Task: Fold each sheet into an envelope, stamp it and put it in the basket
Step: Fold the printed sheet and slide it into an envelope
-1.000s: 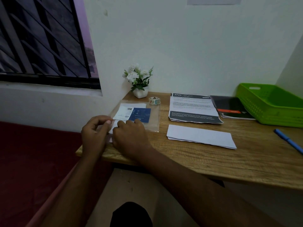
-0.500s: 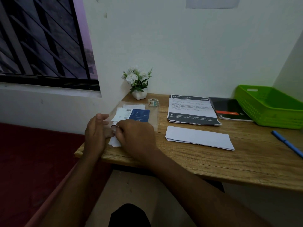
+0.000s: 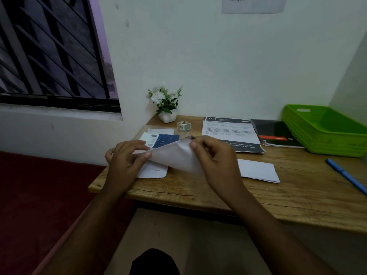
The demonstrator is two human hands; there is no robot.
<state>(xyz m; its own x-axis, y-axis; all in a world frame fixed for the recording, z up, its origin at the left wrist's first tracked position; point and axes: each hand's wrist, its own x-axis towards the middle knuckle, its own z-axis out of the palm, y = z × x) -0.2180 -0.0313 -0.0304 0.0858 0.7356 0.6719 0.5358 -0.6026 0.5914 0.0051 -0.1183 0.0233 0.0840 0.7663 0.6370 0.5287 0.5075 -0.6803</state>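
White sheet (image 3: 174, 157) hangs above the wooden surface (image 3: 198, 187) — left hand (image 3: 127, 157) pinches its left edge, right hand (image 3: 214, 155) its upper corner, fingers curled on the paper. The green basket (image 3: 317, 139) sits far right — well apart.

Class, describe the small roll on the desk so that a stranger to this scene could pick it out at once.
Start at the wooden desk and go to its back left corner, where a white flower pot stands by the wall. Just right of the pot lies the roll. It is the desk's only ring, with a patterned band.
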